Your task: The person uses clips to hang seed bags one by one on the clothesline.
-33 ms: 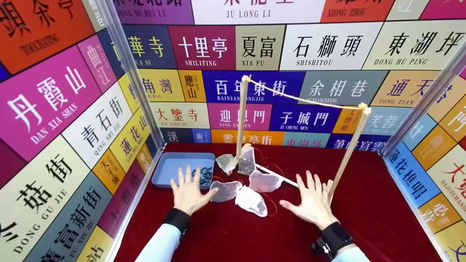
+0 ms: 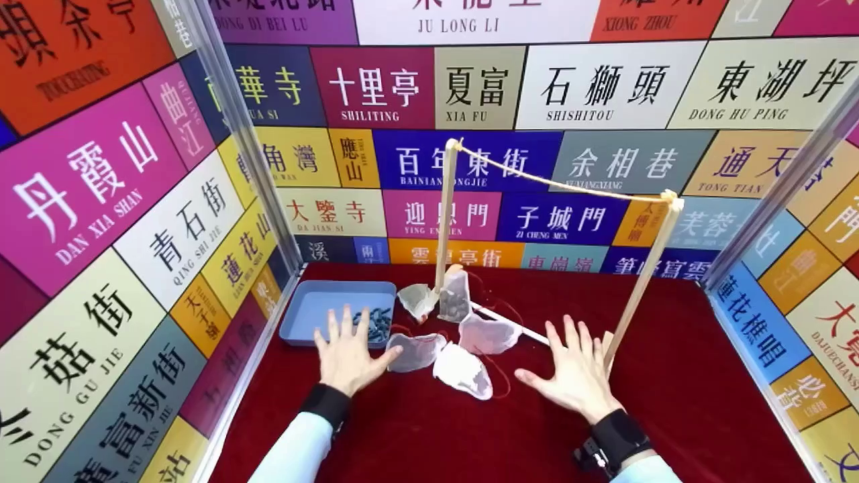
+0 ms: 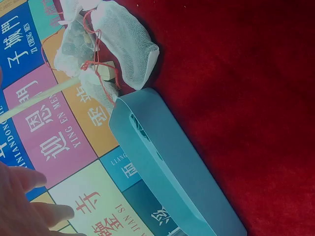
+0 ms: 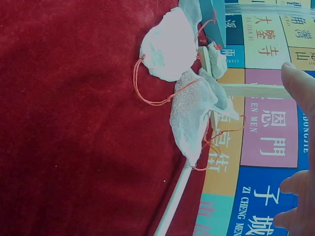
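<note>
My left hand (image 2: 350, 359) hovers with spread fingers in front of a blue tray (image 2: 302, 318), overlapping its near edge in the head view. Small dark bluish pieces (image 2: 381, 323) lie in the tray's right part. My right hand (image 2: 574, 376), its fingers also spread, is beside the foot of the right wooden post (image 2: 643, 288). Neither hand holds anything. Between them lie several white mesh drawstring bags with red cords; the nearest bag (image 2: 463, 372) is the brightest, and a greyer bag (image 2: 415, 353) is closest to my left thumb. In the right wrist view one bag (image 4: 184, 113) has a grainy filling.
A left wooden post (image 2: 446, 221) stands behind the bags. A pale cord (image 2: 557, 182) runs between the two post tops. Across the dark red cloth (image 2: 436, 443), a white rod (image 2: 513, 323) lies between the posts. Panels printed with signs (image 2: 372, 87) enclose the back and sides.
</note>
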Motion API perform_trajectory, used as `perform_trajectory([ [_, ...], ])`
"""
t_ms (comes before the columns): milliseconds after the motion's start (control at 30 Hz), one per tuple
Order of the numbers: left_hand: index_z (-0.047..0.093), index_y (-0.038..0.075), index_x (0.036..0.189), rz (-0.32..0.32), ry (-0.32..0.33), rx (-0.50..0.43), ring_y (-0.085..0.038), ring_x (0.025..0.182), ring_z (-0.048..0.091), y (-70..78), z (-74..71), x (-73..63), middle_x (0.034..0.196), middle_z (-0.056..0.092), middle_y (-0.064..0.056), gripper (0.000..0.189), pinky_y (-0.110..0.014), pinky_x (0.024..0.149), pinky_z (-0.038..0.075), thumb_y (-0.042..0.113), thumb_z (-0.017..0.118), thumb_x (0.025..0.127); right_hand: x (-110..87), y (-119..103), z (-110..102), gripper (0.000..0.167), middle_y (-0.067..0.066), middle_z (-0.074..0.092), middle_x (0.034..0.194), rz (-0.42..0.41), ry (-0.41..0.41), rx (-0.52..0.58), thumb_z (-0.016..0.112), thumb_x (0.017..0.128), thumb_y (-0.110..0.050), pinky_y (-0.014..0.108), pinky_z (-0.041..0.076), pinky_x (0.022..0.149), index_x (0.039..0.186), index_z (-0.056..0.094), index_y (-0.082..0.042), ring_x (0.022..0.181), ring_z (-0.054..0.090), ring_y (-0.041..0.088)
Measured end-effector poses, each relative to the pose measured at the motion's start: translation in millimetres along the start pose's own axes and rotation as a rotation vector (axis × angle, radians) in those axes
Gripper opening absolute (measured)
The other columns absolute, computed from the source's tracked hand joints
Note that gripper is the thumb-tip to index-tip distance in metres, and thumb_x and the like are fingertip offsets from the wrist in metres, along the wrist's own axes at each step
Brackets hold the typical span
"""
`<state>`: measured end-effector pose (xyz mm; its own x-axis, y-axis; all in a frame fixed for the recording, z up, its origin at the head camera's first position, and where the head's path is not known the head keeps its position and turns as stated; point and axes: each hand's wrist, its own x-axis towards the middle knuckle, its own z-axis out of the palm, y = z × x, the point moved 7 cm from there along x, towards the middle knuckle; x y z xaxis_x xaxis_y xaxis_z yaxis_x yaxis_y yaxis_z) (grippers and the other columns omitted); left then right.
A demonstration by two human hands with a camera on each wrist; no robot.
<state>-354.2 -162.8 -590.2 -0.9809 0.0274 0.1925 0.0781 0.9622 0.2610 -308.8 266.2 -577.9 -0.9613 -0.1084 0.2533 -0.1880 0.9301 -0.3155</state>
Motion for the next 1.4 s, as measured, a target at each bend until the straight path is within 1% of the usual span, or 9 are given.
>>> perform_trajectory([
  [133,0.042,0.020,0.175,0.006,-0.001,-0.008,-0.059,0.171,0.023,3.1,-0.3,6.1,0.182,0.034,-0.028,0.112,-0.089,0.128,0.024,0.088,0.064,0.089,1.9,2.9,-2.3,0.118,0.034,0.039,0.177,0.000,0.016,0.009,0.080,0.084,-0.079,0.086,0.022,0.130,0.169,0.048,-0.004,0.164,0.033,0.061],
  [267,0.048,0.015,0.171,0.018,0.011,-0.010,-0.059,0.165,0.035,7.1,-0.8,12.2,0.175,0.045,-0.028,0.106,-0.085,0.126,0.033,0.082,0.068,0.091,2.4,5.4,-2.8,0.114,0.034,0.047,0.171,0.000,0.023,0.024,0.083,0.085,-0.073,0.082,0.033,0.127,0.165,0.051,-0.001,0.157,0.044,0.060],
  [467,0.060,0.006,0.159,0.035,0.080,-0.019,-0.056,0.146,0.055,8.1,-0.2,22.0,0.159,0.062,-0.028,0.088,-0.074,0.116,0.051,0.066,0.075,0.096,1.7,2.2,-1.3,0.101,0.032,0.062,0.155,-0.016,0.028,0.045,0.089,0.085,-0.062,0.072,0.056,0.109,0.159,0.058,0.000,0.139,0.063,0.055],
  [700,0.068,0.001,0.146,0.036,0.150,-0.078,-0.055,0.128,0.065,3.1,5.4,35.9,0.143,0.071,-0.031,0.071,-0.073,0.100,0.059,0.048,0.082,0.095,-0.9,-1.2,1.1,0.091,0.027,0.071,0.136,-0.046,0.071,0.066,0.092,0.082,-0.053,0.063,0.064,0.099,0.148,0.066,0.003,0.121,0.074,0.048],
  [767,0.069,0.003,0.144,0.043,0.181,-0.086,-0.053,0.125,0.067,-3.1,14.1,43.0,0.139,0.073,-0.029,0.068,-0.072,0.097,0.059,0.051,0.079,0.097,-1.5,-1.6,2.9,0.089,0.026,0.072,0.135,-0.049,0.072,0.071,0.092,0.082,-0.052,0.062,0.064,0.097,0.147,0.067,0.003,0.120,0.075,0.047],
  [933,0.073,0.002,0.137,0.014,0.143,-0.117,-0.054,0.122,0.070,-7.6,19.6,57.9,0.134,0.076,-0.029,0.057,-0.071,0.096,0.061,0.043,0.078,0.099,-3.4,-2.2,8.7,0.086,0.026,0.073,0.136,-0.043,0.059,0.068,0.093,0.082,-0.048,0.061,0.063,0.102,0.146,0.068,0.002,0.124,0.075,0.047],
  [967,0.073,-0.001,0.134,-0.006,0.112,-0.127,-0.056,0.121,0.070,-4.5,14.0,58.8,0.132,0.076,-0.031,0.053,-0.072,0.097,0.061,0.035,0.081,0.097,-4.1,-2.3,9.9,0.085,0.025,0.073,0.137,-0.039,0.054,0.067,0.093,0.081,-0.048,0.061,0.063,0.103,0.145,0.068,0.002,0.124,0.075,0.047],
  [1167,0.074,-0.003,0.132,-0.086,0.027,-0.172,-0.056,0.123,0.072,-24.2,33.7,76.8,0.130,0.077,-0.032,0.049,-0.069,0.103,0.061,0.032,0.079,0.098,-9.7,-3.8,18.2,0.085,0.023,0.073,0.139,-0.016,0.009,0.057,0.094,0.081,-0.047,0.061,0.062,0.104,0.148,0.067,-0.001,0.126,0.074,0.045],
  [1400,0.066,-0.006,0.148,-0.197,-0.066,-0.215,-0.061,0.131,0.067,-50.7,65.3,68.2,0.141,0.071,-0.038,0.061,-0.070,0.112,0.056,0.033,0.075,0.102,-23.9,-5.9,29.2,0.084,0.018,0.075,0.135,-0.023,-0.017,0.063,0.096,0.080,-0.045,0.056,0.065,0.100,0.146,0.069,-0.001,0.119,0.077,0.040],
])
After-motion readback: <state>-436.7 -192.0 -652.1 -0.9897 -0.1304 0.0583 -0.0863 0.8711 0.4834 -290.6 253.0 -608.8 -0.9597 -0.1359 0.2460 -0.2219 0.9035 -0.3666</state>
